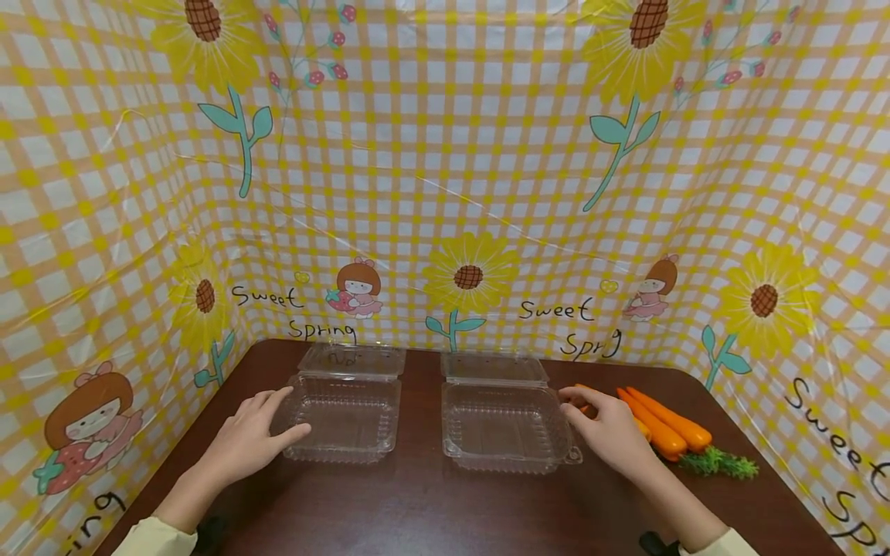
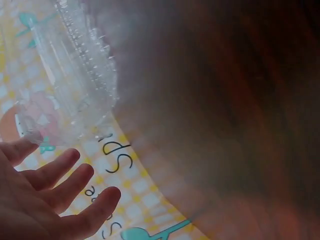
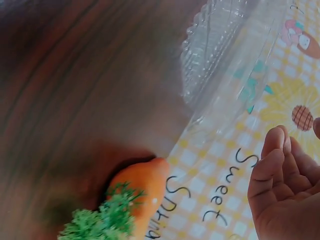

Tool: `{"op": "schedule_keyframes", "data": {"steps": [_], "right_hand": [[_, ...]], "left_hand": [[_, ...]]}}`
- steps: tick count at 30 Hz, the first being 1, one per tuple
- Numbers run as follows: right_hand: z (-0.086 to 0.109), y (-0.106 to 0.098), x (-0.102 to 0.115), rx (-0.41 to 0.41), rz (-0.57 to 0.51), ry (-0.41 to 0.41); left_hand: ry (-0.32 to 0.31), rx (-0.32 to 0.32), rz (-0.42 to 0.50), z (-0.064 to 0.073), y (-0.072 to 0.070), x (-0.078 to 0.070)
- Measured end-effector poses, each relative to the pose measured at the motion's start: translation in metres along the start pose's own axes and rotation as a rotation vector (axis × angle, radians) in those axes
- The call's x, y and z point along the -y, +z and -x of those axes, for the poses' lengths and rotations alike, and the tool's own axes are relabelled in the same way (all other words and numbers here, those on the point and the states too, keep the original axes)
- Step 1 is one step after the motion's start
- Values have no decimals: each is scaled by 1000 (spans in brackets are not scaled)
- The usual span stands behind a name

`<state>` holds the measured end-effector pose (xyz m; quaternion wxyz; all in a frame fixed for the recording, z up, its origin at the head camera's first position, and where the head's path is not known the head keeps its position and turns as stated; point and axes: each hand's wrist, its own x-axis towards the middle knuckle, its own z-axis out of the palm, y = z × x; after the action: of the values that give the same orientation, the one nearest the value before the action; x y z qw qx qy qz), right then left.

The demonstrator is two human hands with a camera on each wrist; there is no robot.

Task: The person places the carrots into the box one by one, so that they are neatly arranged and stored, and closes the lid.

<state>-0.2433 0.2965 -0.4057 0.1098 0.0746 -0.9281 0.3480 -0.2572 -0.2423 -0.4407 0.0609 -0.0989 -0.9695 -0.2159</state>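
Two clear plastic clamshell boxes stand side by side on the table, lids folded back: the left box [image 1: 341, 421] and the right box [image 1: 504, 432]. Beside the left box's left wall is my left hand [image 1: 243, 436], its fingers spread and nothing held. In the left wrist view, a fingertip of that hand [image 2: 55, 192] overlaps the clear plastic; contact cannot be made out. My right hand [image 1: 612, 428] hovers by the right box's right wall, partly covering the carrots [image 1: 670, 425]. The right wrist view shows this hand [image 3: 287, 187] with loosely bent fingers around nothing.
Green leafy tops [image 1: 719, 463] lie at the carrots' near end, on the right of the dark brown table [image 1: 417, 510]. A checked, flower-printed cloth [image 1: 417, 154] rises behind the table and along both sides.
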Motion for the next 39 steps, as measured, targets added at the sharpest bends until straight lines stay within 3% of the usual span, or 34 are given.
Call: {"op": "schedule_keyframes", "data": {"steps": [8,16,23,31,39], "right_hand": [[5,-9,-16,25,-52,142],[10,-16,-27,50,-173,195],[13,-22,-33,54,-157,246],[12,-27,-42,73,-227,347],[12,-32,-58,89,-266,433]], "left_hand": [[-30,61,30,4,1,10],[-48,120,51,7,2,15],[-43,136,95,7,4,16],[-42,199,194,5,-2,18],[-47,228,218,3,0,23]]}}
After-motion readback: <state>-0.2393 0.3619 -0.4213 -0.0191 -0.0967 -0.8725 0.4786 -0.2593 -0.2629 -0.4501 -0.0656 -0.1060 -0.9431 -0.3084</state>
